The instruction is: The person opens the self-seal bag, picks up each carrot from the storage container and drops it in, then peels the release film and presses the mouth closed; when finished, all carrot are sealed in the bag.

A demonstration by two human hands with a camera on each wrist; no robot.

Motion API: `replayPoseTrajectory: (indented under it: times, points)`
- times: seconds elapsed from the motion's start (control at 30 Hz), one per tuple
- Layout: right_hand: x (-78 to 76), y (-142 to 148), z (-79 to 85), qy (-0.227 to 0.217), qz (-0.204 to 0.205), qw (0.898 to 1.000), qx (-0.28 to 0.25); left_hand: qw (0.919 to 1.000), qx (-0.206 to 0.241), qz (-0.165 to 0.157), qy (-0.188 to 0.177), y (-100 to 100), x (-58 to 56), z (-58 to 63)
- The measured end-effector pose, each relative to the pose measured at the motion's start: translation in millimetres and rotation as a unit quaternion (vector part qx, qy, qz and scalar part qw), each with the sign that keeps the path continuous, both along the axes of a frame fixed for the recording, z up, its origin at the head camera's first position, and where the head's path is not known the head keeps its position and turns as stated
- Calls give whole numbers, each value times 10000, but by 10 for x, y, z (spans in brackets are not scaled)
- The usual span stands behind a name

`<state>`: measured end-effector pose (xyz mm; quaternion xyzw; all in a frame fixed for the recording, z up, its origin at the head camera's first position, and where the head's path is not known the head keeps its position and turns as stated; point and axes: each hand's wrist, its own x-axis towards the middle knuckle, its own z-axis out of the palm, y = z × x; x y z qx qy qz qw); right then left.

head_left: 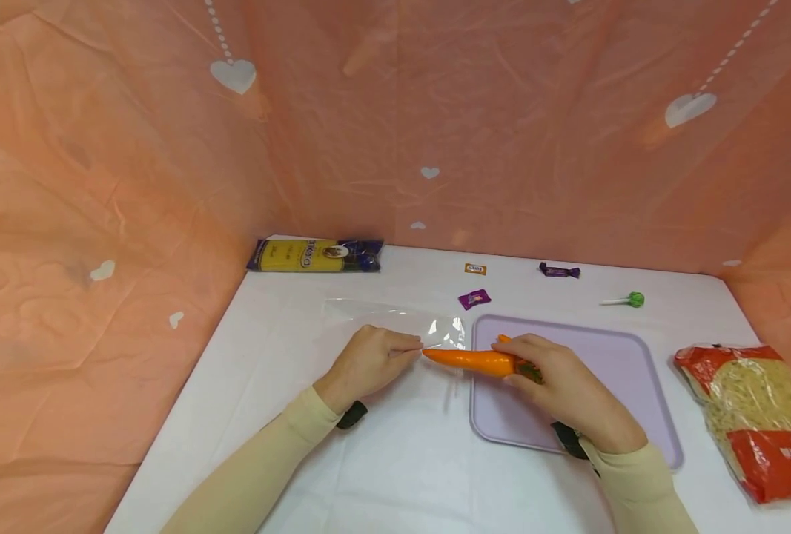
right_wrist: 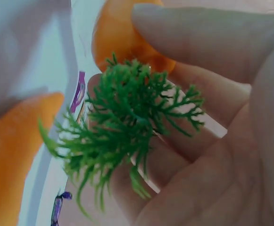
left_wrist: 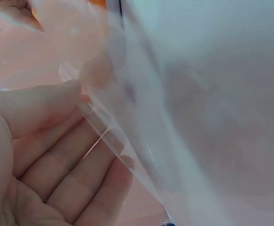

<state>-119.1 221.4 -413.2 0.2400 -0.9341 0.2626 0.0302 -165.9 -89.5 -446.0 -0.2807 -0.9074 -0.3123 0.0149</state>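
Note:
My right hand point(head_left: 558, 378) holds an orange carrot point(head_left: 471, 361) by its thick end, above the tray's left edge. The carrot's tip points left, towards the left hand. Green feathery leaves point(right_wrist: 132, 117) stick out at its top in the right wrist view. My left hand point(head_left: 371, 363) pinches the edge of a clear plastic bag point(left_wrist: 146, 122) between thumb and forefinger. That bag point(head_left: 395, 315) spreads over the table beyond the left hand. A second orange tapered thing point(right_wrist: 9, 150) lies on the lilac tray point(head_left: 609, 348), mostly hidden by my right hand in the head view.
Behind the tray lie a purple wrapped sweet point(head_left: 475, 299), a small orange packet point(head_left: 475, 268), a dark purple candy point(head_left: 560, 271) and a green lollipop point(head_left: 635, 300). A pasta packet point(head_left: 302, 256) lies back left, a red noodle bag point(head_left: 755, 415) at right. Orange cloth point(head_left: 395, 133) surrounds the table.

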Motion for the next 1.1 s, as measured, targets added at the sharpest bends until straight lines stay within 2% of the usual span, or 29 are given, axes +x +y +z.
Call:
replayPoseTrajectory:
  times: [0.27, 0.63, 0.97, 1.1]
  points:
    - [-97, -190, 0, -378, 23, 9992, -98, 9999, 43, 87, 97, -8, 22, 23]
    - [-262, -424, -187, -751, -167, 9960, -444, 9995, 162, 147, 228, -43, 22, 47]
    - [-267, -631, -260, -980, -463, 9925, -567, 9991, 110, 131, 400, -37, 31, 41]
    - [-251, -723, -291, -1300, -560, 9879, -626, 9987, 63, 102, 496, -38, 36, 47]
